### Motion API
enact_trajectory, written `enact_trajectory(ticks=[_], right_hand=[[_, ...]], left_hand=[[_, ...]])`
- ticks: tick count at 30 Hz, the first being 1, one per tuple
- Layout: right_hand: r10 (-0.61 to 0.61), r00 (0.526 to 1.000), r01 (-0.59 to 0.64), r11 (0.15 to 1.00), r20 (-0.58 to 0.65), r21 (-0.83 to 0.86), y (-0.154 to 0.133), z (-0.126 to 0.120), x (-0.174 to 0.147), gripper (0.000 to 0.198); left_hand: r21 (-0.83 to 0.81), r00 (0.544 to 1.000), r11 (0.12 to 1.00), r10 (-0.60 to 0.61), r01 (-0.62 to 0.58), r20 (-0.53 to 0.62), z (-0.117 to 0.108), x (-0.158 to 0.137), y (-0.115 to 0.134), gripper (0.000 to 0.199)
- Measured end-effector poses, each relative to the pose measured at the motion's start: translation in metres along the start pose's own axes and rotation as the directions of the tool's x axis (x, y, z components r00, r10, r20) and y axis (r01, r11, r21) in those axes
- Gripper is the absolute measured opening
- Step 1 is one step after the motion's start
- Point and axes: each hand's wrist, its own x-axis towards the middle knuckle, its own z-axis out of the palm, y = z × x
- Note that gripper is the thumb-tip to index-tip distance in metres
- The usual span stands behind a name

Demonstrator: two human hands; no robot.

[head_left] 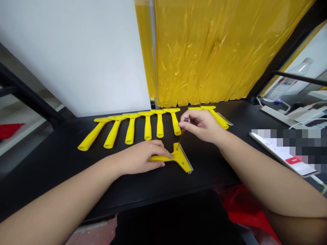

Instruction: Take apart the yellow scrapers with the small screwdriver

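Observation:
A yellow scraper (182, 160) with a metal blade edge lies flat on the black table, its head pointing right. My left hand (148, 156) is wrapped round its handle and presses it down. Between thumb and fingers, my right hand (200, 124) pinches a small screwdriver (182, 134). The shaft slants down, and its tip meets the upper of two screws (176, 149) on the scraper head. The lower screw (183, 163) shows uncovered. Most of the screwdriver's handle is hidden by my fingers.
Several yellow scrapers (130, 131) stand in a row along the table's back, with others (217, 117) behind my right hand. A tablet (283, 154) lies at the right, near white cables and a plastic bottle (287, 81). Yellow plastic sheeting (204, 51) hangs behind the black table (76, 183).

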Motion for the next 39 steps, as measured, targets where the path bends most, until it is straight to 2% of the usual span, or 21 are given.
enact_trajectory(ticks=[4,16,21,25,29,32,36,39], right_hand=[[0.005,1.000,-0.006,1.000,0.022,0.023,-0.003,0.003,-0.001,0.030],[-0.050,0.999,0.050,0.999,-0.022,0.004,-0.007,0.004,-0.003,0.025],[-0.040,0.999,0.040,0.999,0.009,0.005,-0.008,0.005,-0.002,0.030],[0.010,1.000,-0.011,0.998,0.026,0.070,-0.007,0.008,-0.002,0.033],[0.095,0.995,-0.090,0.971,-0.013,0.223,-0.007,0.012,-0.002,0.038],[0.137,0.991,-0.133,0.939,0.008,0.317,-0.007,0.014,0.000,0.046],[0.189,0.981,-0.193,0.929,0.042,0.317,-0.005,0.013,0.002,0.049],[0.190,0.981,-0.193,0.932,0.042,0.306,-0.002,0.011,0.002,0.049]], left_hand=[[0.001,1.000,1.000,0.009,-0.009,-0.004,0.001,0.000,-0.002,0.040],[-0.009,1.000,1.000,-0.002,0.002,-0.002,0.001,0.001,-0.003,0.039],[-0.004,1.000,1.000,0.000,0.000,-0.004,0.001,0.001,-0.003,0.039],[0.003,1.000,1.000,0.005,-0.005,-0.014,0.001,0.002,-0.002,0.039],[-0.001,1.000,1.000,0.008,-0.008,-0.017,0.001,0.002,-0.002,0.039],[-0.001,1.000,1.000,0.007,-0.007,-0.022,0.001,0.002,-0.002,0.039],[-0.010,1.000,1.000,0.011,-0.011,-0.019,0.001,0.002,-0.001,0.039],[-0.010,1.000,1.000,0.014,-0.014,-0.023,0.001,0.002,-0.002,0.039]])
